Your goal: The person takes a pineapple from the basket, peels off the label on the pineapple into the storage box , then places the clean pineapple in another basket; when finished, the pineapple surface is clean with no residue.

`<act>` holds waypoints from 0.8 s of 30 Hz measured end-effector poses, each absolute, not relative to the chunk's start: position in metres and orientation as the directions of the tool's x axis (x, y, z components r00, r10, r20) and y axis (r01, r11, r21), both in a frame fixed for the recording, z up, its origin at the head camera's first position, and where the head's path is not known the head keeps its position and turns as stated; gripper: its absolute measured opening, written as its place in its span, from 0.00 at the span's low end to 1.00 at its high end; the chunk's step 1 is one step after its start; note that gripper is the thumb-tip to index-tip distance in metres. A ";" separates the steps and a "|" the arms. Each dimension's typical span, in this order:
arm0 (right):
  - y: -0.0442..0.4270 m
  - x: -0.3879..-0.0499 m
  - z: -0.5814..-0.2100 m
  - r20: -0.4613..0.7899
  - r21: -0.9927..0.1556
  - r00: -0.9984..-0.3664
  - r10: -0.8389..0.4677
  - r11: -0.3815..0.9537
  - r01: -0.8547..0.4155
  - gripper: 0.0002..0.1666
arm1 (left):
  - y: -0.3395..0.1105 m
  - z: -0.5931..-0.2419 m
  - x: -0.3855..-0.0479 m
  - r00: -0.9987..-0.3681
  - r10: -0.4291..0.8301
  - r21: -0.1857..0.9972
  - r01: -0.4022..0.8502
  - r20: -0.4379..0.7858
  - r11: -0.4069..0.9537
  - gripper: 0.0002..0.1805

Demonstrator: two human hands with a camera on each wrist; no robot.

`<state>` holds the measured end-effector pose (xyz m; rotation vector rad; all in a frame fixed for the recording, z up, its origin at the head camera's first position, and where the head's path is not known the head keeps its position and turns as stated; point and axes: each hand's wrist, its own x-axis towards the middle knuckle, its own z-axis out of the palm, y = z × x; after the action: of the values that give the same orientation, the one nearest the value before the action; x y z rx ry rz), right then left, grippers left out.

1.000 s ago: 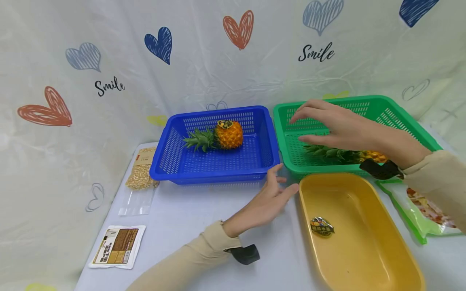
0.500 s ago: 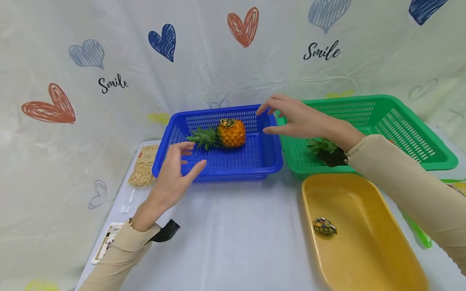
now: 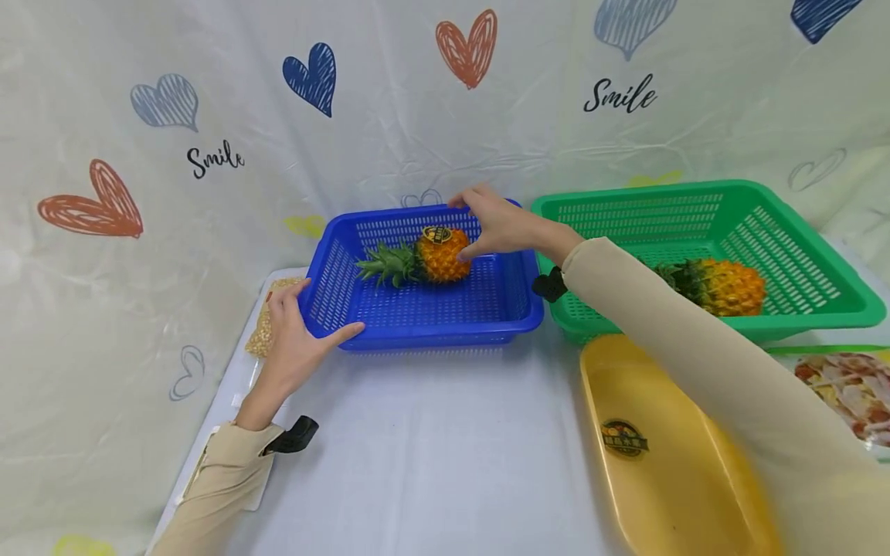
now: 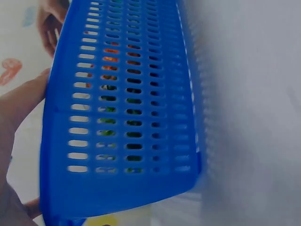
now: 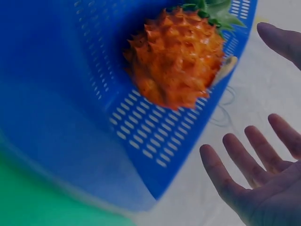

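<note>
A blue plastic basket (image 3: 438, 333) with slotted walls holds a pineapple (image 3: 443, 262) on its side, green crown leftward, a black-and-gold sticker on its skin. My left hand (image 3: 292, 351) spans the basket's near-left corner, thumb at the front rim and fingers by the left rim. In the left wrist view the thumb (image 4: 26, 99) meets the rim; a firm hold cannot be made out. Above the basket's right part hovers my right hand (image 3: 507, 224), fingers spread. The right wrist view shows that hand holding nothing, apart from the pineapple (image 5: 181, 59).
To the right stands a green basket (image 3: 834, 318) with another pineapple (image 3: 733, 287), partly behind my right sleeve. A yellow tub (image 3: 653, 471) with a sticker stands nearer. A green-edged food bag (image 3: 848, 394) lies far right; a bag of kernels (image 3: 263, 328) lies left.
My left hand has moved left from between the baskets to the blue basket's near-left corner. My right hand has swung left from over the green basket to over the blue one.
</note>
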<state>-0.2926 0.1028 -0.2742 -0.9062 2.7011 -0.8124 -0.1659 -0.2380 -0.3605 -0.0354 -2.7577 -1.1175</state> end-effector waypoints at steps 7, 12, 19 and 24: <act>0.086 -0.311 -0.291 -0.089 -0.577 -0.841 -0.534 0.715 -0.394 0.55 | -0.238 -0.369 -0.166 -0.988 -0.147 0.769 -0.050 0.057 0.637 0.63; 0.074 -0.319 -0.300 -0.161 -0.560 -0.849 -0.503 0.755 -0.341 0.56 | -0.241 -0.371 -0.164 -0.985 -0.167 0.795 -0.068 0.042 0.603 0.63; 0.070 -0.326 -0.313 -0.226 -0.521 -0.859 -0.459 0.802 -0.291 0.56 | -0.240 -0.372 -0.166 -0.988 -0.149 0.821 -0.047 0.047 0.570 0.62; 0.070 -0.331 -0.322 -0.252 -0.573 -0.847 -0.469 0.778 -0.260 0.58 | -0.240 -0.372 -0.166 -0.989 -0.144 0.833 -0.054 0.032 0.551 0.62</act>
<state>-0.3314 0.0698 -0.3218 -0.5538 2.5872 -0.7538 -0.1657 -0.2403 -0.3720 0.1713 -2.6811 -1.4342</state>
